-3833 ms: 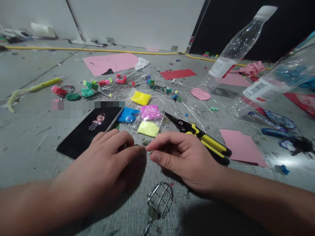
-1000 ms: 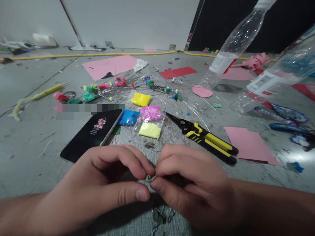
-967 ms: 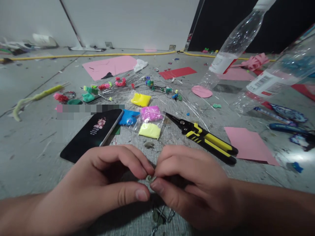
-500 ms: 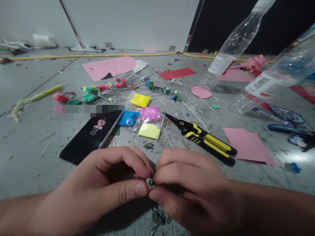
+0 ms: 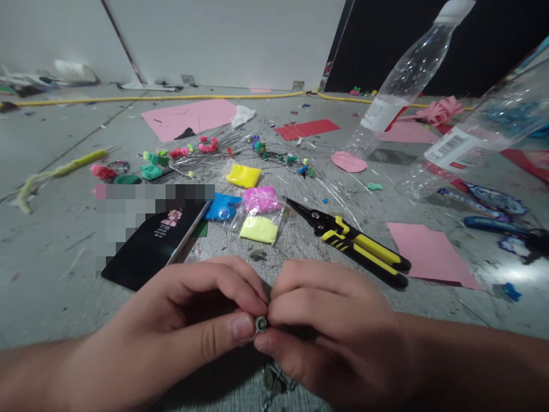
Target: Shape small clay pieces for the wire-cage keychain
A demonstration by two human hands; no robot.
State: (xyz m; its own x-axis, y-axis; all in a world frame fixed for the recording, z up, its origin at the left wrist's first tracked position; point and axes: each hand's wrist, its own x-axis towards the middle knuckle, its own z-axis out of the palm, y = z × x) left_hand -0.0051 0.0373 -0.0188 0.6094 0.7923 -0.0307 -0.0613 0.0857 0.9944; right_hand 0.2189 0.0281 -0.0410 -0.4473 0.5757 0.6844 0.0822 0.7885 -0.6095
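Both of my hands meet low in the middle of the view, above the grey floor. My left hand [image 5: 189,320] and my right hand [image 5: 330,326] pinch one small grey-green clay piece [image 5: 261,324] between thumbs and forefingers. It looks rolled into a tiny coil. Under my hands part of a wire cage [image 5: 274,383] shows, mostly hidden. A small grey clay scrap [image 5: 257,253] lies just beyond my fingers.
Yellow-black pliers [image 5: 355,246] lie right of the clay bags: yellow-green [image 5: 258,228], pink [image 5: 261,198], blue [image 5: 223,207], yellow [image 5: 243,175]. A phone [image 5: 154,243] is at left. Two plastic bottles [image 5: 403,80] [image 5: 476,134], pink paper [image 5: 429,254] and clay-tipped wires [image 5: 206,150] lie farther out.
My hands have come off the floor toward me and closed together. The clay piece has been rolled tighter between my fingertips, from a loose curl into a small coil.
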